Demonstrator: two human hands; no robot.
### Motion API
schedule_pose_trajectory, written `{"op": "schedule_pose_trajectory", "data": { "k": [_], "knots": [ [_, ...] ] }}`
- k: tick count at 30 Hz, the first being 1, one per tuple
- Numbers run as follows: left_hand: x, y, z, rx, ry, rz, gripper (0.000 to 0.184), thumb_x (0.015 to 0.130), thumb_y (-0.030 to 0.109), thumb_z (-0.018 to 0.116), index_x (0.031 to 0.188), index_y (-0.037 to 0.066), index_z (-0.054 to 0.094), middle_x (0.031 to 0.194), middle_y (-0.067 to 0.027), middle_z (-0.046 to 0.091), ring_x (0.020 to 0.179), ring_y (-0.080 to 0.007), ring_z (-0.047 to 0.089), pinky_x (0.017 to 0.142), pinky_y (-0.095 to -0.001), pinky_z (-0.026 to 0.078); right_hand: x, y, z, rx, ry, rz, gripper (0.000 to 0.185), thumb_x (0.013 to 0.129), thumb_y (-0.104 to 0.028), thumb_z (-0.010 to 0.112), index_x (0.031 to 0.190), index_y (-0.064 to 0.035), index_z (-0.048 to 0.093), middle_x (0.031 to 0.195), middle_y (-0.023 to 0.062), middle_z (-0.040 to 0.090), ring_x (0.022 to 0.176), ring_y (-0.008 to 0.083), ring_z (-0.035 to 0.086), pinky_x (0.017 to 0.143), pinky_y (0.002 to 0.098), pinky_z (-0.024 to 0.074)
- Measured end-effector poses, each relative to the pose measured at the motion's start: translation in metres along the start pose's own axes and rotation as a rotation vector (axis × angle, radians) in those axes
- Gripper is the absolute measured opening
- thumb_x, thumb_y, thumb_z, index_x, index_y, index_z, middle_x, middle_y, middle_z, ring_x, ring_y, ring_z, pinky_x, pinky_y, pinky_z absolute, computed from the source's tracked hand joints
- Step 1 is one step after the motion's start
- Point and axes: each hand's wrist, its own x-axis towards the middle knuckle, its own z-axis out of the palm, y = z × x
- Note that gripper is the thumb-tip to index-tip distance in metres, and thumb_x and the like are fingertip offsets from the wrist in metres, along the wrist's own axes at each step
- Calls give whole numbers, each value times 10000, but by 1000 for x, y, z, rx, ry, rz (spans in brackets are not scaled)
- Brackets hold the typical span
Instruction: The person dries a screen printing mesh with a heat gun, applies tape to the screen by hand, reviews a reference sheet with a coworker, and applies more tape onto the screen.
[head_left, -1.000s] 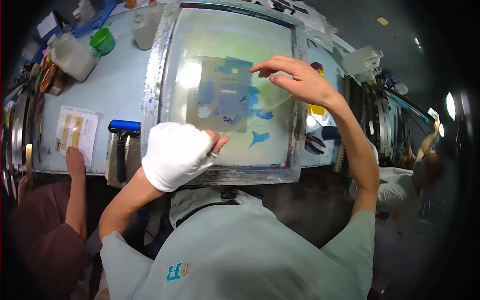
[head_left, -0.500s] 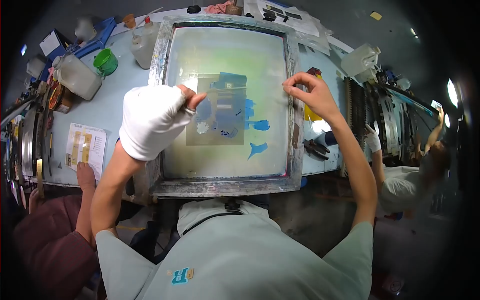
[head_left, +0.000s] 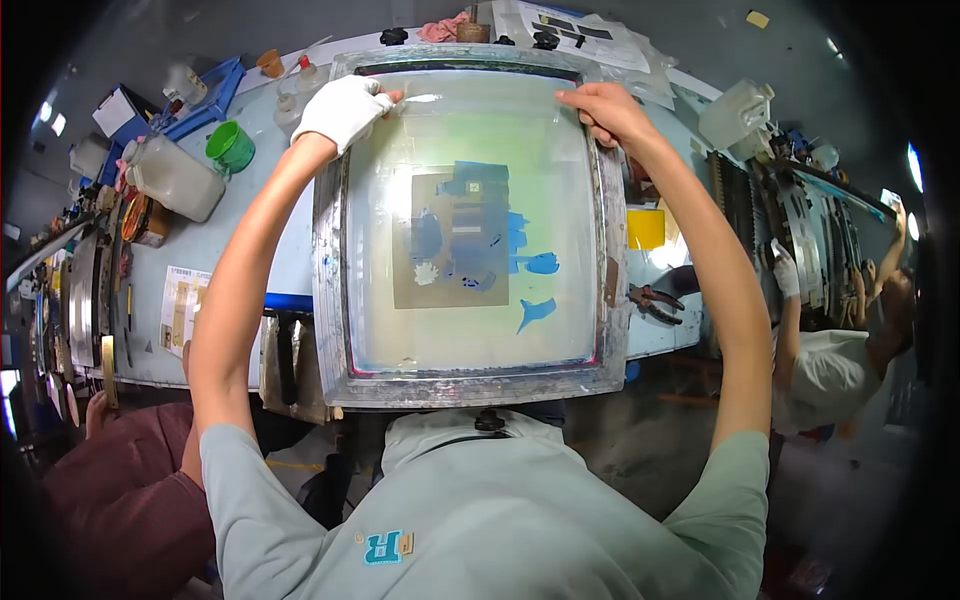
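A screen-printing frame [head_left: 475, 392] with a metal rim lies in front of me. Its pale mesh has a grey rectangular stencil area [head_left: 405, 285] and patches of blue tape [head_left: 536, 315]. My left hand [head_left: 345, 112], in a white glove with bare fingertips, pinches one end of a translucent strip, apparently clear tape [head_left: 425, 98]. Bare, my right hand [head_left: 608, 112] pinches the other end near the frame's upper right corner. The strip stretches across the far end of the mesh. Whether it touches the mesh, I cannot tell.
Left of the frame stand a green cup [head_left: 230, 147], a white jug [head_left: 172, 178] and a printed sheet [head_left: 184, 305]. Pliers [head_left: 655, 303] and a yellow object [head_left: 646, 229] lie on the right. Co-workers sit at both sides, one in a maroon top [head_left: 130, 490].
Both hands have moved away from me, from above the stencil's middle to the frame's far end, carrying the strip between them. The left co-worker's hand has gone from view behind my arm.
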Motion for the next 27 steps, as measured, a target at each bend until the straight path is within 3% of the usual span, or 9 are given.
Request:
{"op": "schedule_pose_trajectory", "data": {
  "k": [5,16,22,26,27],
  "knots": [
    [-1,-2,13,125,60,-56,453,916,499,580,785,87,717,755,-173,672,745,-345,663,700,-418,495,5,3,4,-142,29,-15,342,873,-348,750,854,-47,590,563,-51,446,329,35,338,331,225,222],
    [0,-3,17,176,93,-55,437,924,488,563,815,98,728,846,-180,695,826,-369,671,747,-433,510,13,0,7,-332,23,-60,365,856,-341,755,712,-72,554,500,-49,432,325,56,352,337,243,235],
    [-3,5,10,203,51,-70,413,920,473,558,895,100,735,914,-172,706,887,-364,676,788,-440,519,11,-4,11,-527,35,-96,424,849,-370,744,645,-77,514,471,-19,465,328,93,420,364,273,316],
    [-4,9,7,190,10,-110,418,915,469,548,964,99,737,987,-164,715,947,-361,676,824,-447,524,2,-5,11,-448,53,-136,425,850,-410,737,723,-35,582,461,-5,485,324,109,457,372,278,351],
    [-5,9,7,183,15,-121,429,916,479,542,964,99,737,979,-165,715,943,-363,674,827,-446,523,-4,-6,8,-466,112,-120,397,841,-374,722,690,-33,585,453,35,532,370,161,538,452,319,472]
  ]
}}
